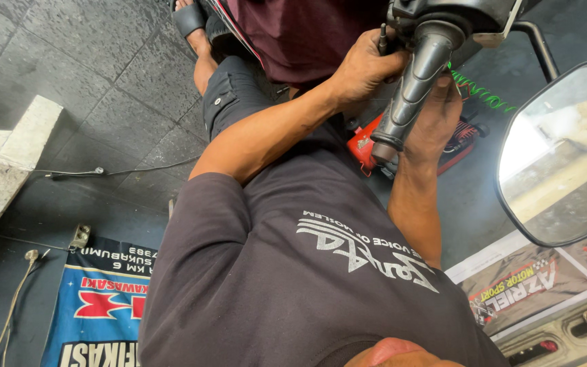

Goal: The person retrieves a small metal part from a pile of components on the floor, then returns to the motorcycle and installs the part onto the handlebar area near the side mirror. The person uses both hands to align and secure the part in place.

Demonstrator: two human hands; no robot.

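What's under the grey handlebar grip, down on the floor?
Below the handlebar grip lies a red tool with green wire beside it on the dark floor. The grip and both hands, left and right, cover much of the tool, so its kind is unclear.

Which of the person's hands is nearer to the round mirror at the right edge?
The right hand. It sits behind the handlebar grip, on the side toward the mirror. The left hand holds the housing on the grip's far side from the mirror.

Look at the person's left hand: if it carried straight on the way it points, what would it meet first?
Probably the handlebar grip: the left hand already reaches its upper end beside the switch housing, though depth is unclear.
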